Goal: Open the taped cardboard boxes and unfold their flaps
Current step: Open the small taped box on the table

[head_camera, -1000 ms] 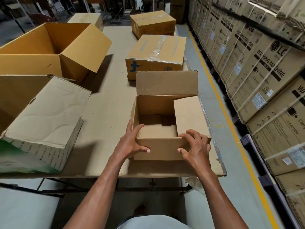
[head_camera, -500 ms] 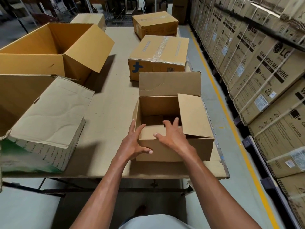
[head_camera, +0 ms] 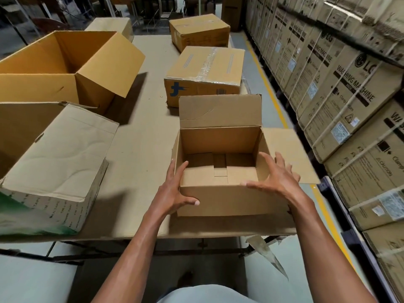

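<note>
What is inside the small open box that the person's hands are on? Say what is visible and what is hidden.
Inside the small open box only its own folded bottom flaps show; no contents appear. The near wall hides a strip of floor behind it. The left hand grips the corner; the right hand spreads above the rim.

— How is the light?

— Even and fairly bright, from overhead. The big open carton point(head_camera: 65, 68) at ten o'clock throws a hard dark shadow to its right across the table point(head_camera: 140, 149), and the pale carton point(head_camera: 59, 171) at nine o'clock darkens the table below it.

— Any glare?

— A sheen on the tape of the sealed box point(head_camera: 205, 71) at twelve o'clock.

— Sharpness?

— Crisp in the centre. The folded-out flap point(head_camera: 288, 158) at three o'clock is smeared. The stacked washing-machine cartons point(head_camera: 341, 88) bend and soften towards the right edge; the far room at twelve o'clock is dim.
</note>
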### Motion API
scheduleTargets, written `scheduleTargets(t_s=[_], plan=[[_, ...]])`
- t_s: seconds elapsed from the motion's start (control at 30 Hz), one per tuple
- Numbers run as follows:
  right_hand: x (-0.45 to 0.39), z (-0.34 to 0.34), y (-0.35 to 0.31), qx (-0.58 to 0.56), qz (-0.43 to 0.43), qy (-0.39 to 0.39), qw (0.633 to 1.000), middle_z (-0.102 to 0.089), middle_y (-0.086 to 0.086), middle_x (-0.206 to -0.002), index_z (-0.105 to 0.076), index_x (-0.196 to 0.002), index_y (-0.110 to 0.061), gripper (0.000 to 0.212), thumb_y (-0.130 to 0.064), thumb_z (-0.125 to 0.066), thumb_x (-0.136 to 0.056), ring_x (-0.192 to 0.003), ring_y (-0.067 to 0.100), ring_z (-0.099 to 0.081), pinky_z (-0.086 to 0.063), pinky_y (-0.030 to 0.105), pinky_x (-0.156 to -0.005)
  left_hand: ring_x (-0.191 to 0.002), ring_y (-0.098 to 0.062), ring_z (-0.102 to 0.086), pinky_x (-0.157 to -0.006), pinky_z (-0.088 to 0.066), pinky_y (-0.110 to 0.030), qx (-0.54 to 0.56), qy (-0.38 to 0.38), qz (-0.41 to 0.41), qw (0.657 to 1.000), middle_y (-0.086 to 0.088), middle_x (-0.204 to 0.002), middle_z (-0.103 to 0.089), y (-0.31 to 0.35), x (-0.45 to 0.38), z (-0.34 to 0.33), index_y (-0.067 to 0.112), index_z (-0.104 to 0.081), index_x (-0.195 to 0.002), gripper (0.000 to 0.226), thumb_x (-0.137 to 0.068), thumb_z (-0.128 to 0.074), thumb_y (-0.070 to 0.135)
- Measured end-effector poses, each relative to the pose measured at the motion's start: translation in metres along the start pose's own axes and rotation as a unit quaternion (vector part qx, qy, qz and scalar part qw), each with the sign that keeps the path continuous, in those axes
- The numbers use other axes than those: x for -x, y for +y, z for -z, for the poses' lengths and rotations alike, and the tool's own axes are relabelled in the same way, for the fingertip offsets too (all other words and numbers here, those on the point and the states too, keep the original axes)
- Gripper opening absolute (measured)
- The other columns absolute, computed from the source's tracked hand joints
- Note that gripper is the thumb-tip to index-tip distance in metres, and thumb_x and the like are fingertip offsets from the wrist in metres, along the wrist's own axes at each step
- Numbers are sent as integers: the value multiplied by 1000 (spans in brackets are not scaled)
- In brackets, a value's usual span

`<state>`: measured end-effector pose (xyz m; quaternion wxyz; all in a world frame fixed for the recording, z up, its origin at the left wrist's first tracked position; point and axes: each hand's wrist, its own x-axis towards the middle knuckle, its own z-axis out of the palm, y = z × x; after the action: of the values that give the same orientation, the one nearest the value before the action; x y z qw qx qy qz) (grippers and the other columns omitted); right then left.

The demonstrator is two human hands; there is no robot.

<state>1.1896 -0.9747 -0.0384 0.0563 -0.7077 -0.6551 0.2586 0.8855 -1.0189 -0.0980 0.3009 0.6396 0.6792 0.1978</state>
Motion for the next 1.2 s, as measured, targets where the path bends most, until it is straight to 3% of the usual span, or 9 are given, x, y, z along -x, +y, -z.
scheduleTargets(t_s=[0.13,0.33,0.47,0.53,0.63,0.8,0.9,1.1,1.2], plan=[[0,-11,11,40,16,-18,999,10,1,-168,-9,-156,-47,136,-72,-85,-46,-152,43,-8,-18,63,-116,-155,-28,-7,-117,-30,-52,13,-20,-2,1000,13,-165,23,-1,-2,0,44,-11,-157,128,-58,-92,52],[-2,-20,14,30,29,26,999,4,-1,-168,-32,-152,-44,115,-60,-90,-53,-151,36,-20,-26,57,-115,-156,-25,-3,-120,-25,-53,35,-60,9,998,11,-166,19,3,-5,12,48,-3,-157,119,-65,-75,72],[0,-24,17,19,31,39,999,7,-3,-168,-34,-151,-44,109,-60,-88,-58,-152,36,-18,-25,56,-116,-152,-30,-20,-116,-31,-60,24,48,29,998,-3,-167,-12,10,-21,22,38,-15,-157,101,-77,-66,72],[0,-26,17,18,30,40,999,9,-3,-168,-32,-152,-43,109,-60,-87,-60,-153,35,-15,-24,57,-117,-147,-29,-29,-113,-37,-57,6,125,-8,992,-5,-163,-24,21,-35,26,33,-27,-155,86,-84,-62,68],[-1,-28,18,10,29,42,999,11,-4,-168,-26,-154,-43,113,-60,-86,-60,-153,35,-12,-24,58,-117,-146,-25,-31,-112,-36,-51,-19,160,-92,983,-1,-160,-31,52,-68,30,30,-38,-151,68,-92,-61,56],[-1,-30,19,7,26,46,999,14,-6,-167,-19,-156,-42,118,-60,-86,-61,-153,35,-12,-23,57,-118,-155,-31,-6,-119,-19,-60,-202,39,-98,974,1,-169,-7,81,-140,22,35,-16,-160,81,-94,-60,50],[-2,-31,20,-1,28,45,999,15,-7,-167,-18,-156,-43,118,-59,-87,-61,-154,33,-11,-23,56,-118,-155,-33,3,-121,-12,-62,-234,-15,-71,969,0,-170,2,83,-169,15,34,-5,-161,89,-94,-63,46],[-4,-34,23,-21,24,48,998,17,-10,-166,-5,-158,-42,129,-56,-89,-60,-155,31,-6,-20,55,-120,-149,-33,-22,-114,-19,-65,-227,-29,-44,972,-2,-162,-30,81,-191,6,31,-26,-156,71,-96,-63,39],[-6,-36,24,-27,20,47,998,18,-12,-166,1,-158,-43,133,-56,-89,-60,-155,30,-3,-18,54,-120,-145,-33,-27,-113,-19,-66,-235,-24,-36,971,-3,-157,-35,80,-196,5,32,-32,-153,64,-96,-62,37]])
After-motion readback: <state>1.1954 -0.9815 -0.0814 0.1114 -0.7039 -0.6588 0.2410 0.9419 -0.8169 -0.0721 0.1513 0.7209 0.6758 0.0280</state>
